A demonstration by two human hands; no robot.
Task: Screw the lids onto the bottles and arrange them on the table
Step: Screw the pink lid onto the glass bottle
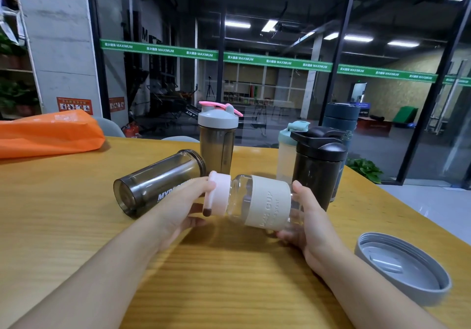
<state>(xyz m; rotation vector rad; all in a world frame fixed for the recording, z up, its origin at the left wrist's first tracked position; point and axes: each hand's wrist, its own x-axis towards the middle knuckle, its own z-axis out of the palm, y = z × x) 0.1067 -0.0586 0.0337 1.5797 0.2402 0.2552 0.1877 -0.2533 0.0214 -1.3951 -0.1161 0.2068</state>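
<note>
A clear glass bottle with a cream sleeve (267, 202) is held sideways above the wooden table (229, 277). My right hand (309, 222) grips its base end. My left hand (183, 208) is closed around the pink lid (218, 193) sitting on the bottle's mouth. A smoky grey bottle without a lid (155, 182) lies on its side behind my left hand. A grey lid (402, 267) rests upside down at the right. Standing at the back are a grey-lidded shaker with a pink clasp (218, 137), a black shaker (318, 165), a pale mint-lidded bottle (288, 150) and a dark blue bottle (340, 119).
An orange plastic bag (48, 134) lies at the table's far left. The table's right edge runs diagonally past the grey lid, with floor and a green plant (365, 169) beyond. A glass wall stands behind the table.
</note>
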